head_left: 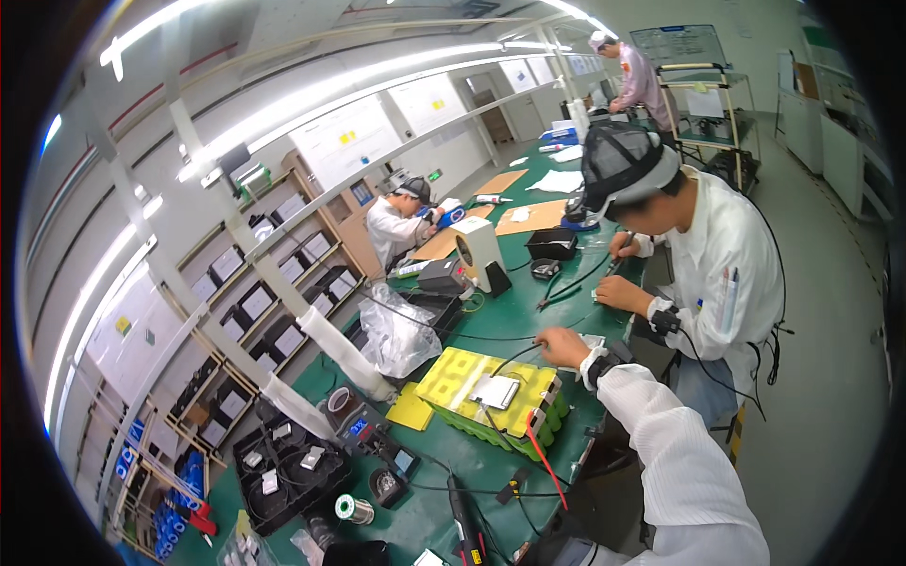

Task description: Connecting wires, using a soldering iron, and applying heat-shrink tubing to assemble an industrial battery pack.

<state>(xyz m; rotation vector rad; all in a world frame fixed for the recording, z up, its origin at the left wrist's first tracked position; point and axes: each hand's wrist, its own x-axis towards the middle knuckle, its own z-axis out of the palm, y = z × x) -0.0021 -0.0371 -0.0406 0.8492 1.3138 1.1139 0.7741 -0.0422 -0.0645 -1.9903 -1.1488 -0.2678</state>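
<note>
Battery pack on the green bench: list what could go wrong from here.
1. The hand pinches a black wire running onto the yellow-topped battery pack; a tug might strain its joint.
2. The pack sits near the bench edge, so a pull could drag it toward the drop.
3. Loose red and black leads trail beside the soldering iron and could snag.

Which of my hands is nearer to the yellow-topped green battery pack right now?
Right, of the hands in view. The right hand sits just beyond the battery pack, its fingers on a black wire running to the pack. The left hand is out of view.
</note>
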